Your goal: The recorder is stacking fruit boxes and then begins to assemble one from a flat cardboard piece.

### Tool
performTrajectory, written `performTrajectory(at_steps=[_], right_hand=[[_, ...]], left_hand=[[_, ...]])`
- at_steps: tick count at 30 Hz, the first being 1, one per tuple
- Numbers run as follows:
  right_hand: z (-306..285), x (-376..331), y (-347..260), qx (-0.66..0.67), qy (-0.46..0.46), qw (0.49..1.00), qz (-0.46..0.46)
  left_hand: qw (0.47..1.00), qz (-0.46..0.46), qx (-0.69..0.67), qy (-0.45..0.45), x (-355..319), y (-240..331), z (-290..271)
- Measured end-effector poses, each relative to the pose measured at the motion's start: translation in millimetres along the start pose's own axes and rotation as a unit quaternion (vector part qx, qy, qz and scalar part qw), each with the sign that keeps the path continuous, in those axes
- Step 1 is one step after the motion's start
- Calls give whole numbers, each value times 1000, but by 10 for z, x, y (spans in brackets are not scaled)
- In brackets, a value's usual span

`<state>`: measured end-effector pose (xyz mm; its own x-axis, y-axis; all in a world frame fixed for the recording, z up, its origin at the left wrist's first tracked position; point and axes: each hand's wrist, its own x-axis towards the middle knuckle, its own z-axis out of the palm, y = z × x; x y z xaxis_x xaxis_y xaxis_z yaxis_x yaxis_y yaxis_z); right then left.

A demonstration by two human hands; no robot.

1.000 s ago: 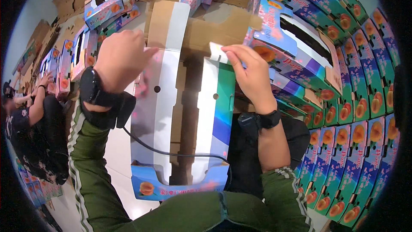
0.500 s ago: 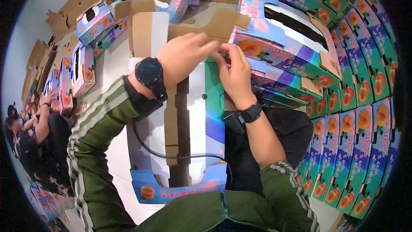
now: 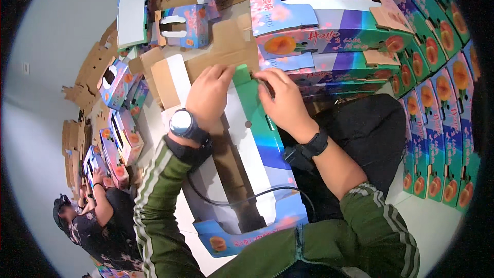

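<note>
1. Pressing the left hand (image 3: 208, 92) flat, fingers together, on the brown flap (image 3: 226, 54) holds the fold in place; I judge it should stay firm near the crease.
2. Pinching the green tab (image 3: 242, 74), the right hand (image 3: 283, 100) has its fingertips closed on the tab's edge; a straight, gentle pull seems best, so that the card does not tear.
3. Lying on the person's lap, the carton (image 3: 257, 175) is long, half-folded, blue and green with white panels and printed orange fruit.

Both hands forward, close together: left hand (image 3: 209, 97) flat, right hand (image 3: 281, 100) fingers pinched
</note>
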<state>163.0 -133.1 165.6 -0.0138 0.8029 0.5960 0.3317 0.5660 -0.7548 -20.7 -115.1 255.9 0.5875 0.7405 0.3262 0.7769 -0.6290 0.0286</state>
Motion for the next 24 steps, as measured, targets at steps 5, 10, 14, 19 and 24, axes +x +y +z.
performTrajectory(at_steps=[5, 10, 14, 19, 24], right_hand=[[6, -63, -237, -20, -135, 965, 222], [212, -176, 24, 295, -164, 907, 250], [242, -166, -4, 550, -159, 735, 365], [309, -248, 163, 527, -158, 766, 331], [303, -208, 140, 478, -170, 811, 291]], left_hand=[[998, -26, 42, 46, -64, 2, 61], [998, -23, 45, 47, -14, 81, 3], [996, -37, 83, 26, -14, 117, -4], [985, -119, 70, -102, -4, 198, -60], [992, -63, 110, -4, -248, 166, 114]])
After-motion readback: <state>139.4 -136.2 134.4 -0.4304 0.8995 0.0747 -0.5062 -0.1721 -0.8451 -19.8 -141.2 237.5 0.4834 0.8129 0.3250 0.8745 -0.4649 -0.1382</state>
